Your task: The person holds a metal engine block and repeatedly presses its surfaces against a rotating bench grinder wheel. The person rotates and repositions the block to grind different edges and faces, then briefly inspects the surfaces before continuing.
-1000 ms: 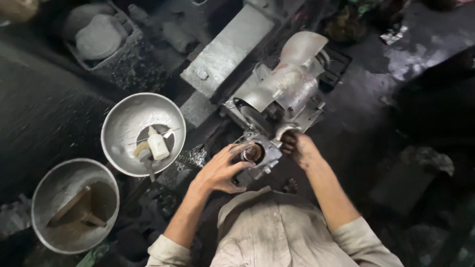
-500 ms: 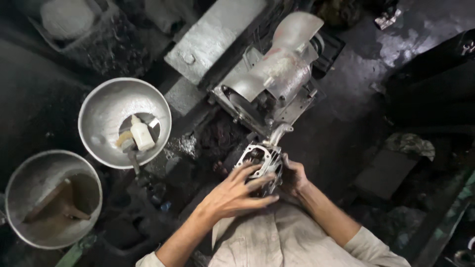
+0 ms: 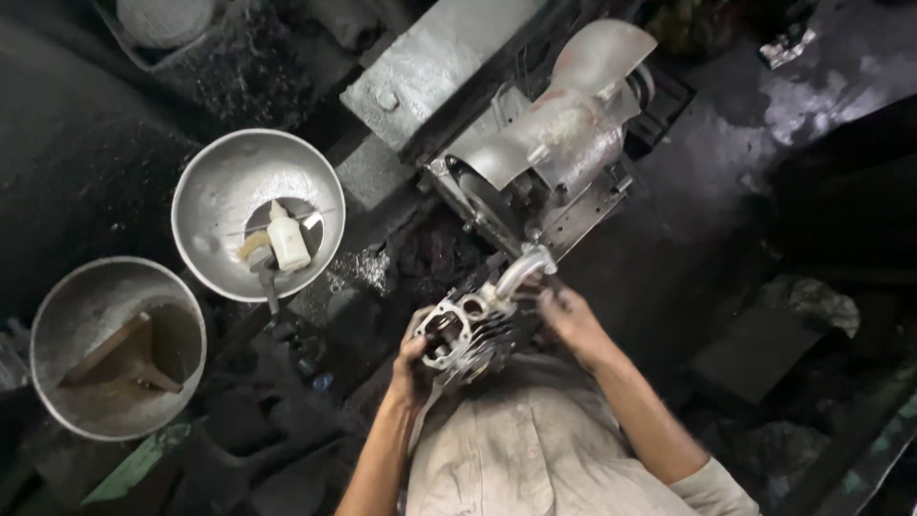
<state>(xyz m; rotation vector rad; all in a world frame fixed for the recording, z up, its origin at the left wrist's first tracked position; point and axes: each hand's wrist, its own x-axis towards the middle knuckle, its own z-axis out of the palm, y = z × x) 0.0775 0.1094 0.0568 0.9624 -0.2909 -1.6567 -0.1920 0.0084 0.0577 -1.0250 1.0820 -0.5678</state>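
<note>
Both hands clamp finned engine part (image 3: 468, 330): left hand (image 3: 411, 368) at flange, right hand (image 3: 568, 315) fingertips hidden behind it.

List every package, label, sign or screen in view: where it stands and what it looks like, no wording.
Small bottle: lies in the upper metal bowl, left of the machine; white, squat body with a narrow pointed cap; any label is too small to tell.
No signs or screens are in view.
</note>
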